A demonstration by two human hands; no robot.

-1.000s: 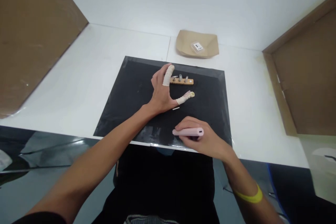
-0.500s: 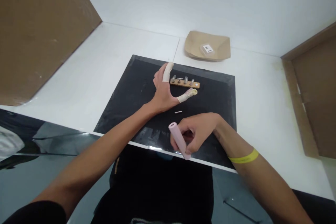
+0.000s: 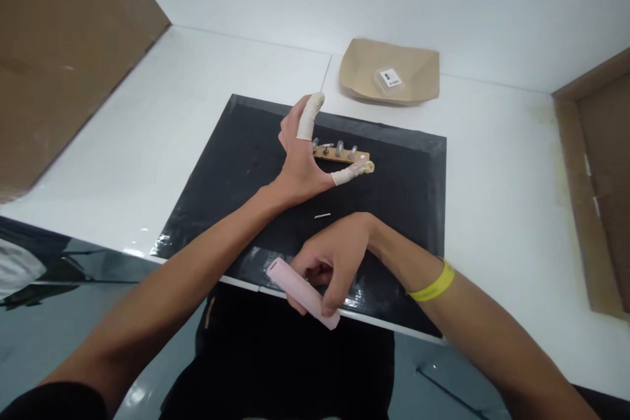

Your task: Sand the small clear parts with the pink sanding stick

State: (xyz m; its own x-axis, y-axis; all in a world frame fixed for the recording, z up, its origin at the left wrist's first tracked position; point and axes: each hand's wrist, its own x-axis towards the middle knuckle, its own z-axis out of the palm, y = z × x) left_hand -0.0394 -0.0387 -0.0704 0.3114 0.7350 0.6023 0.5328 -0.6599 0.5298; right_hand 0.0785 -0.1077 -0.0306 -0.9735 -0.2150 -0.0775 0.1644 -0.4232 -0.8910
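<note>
My left hand point(image 3: 302, 161) is open over the black mat, thumb and index finger spread wide, both in cream finger cots. Between and behind them lies a narrow wooden holder point(image 3: 337, 154) with several small upright bits, some grey and capsule-shaped; the thumb tip overlaps its right end in view. At the mat's front edge my right hand point(image 3: 332, 262) is closed around a pale pink stick-shaped device point(image 3: 300, 292), tilted, with a dark slot in its upper left end. A thin metal pin point(image 3: 322, 215) lies on the mat between my hands.
The black mat point(image 3: 408, 210) covers the front of a white table point(image 3: 492, 164). Behind it stands a brown paper tray point(image 3: 418, 72) with a small clear labelled box point(image 3: 388, 81) in it. Brown cardboard panels point(image 3: 63, 46) flank the table on the left and right.
My right hand has moved left and toward my body, tilting the pink device flatter. My left hand keeps its spread pose. The whole view has shifted slightly.
</note>
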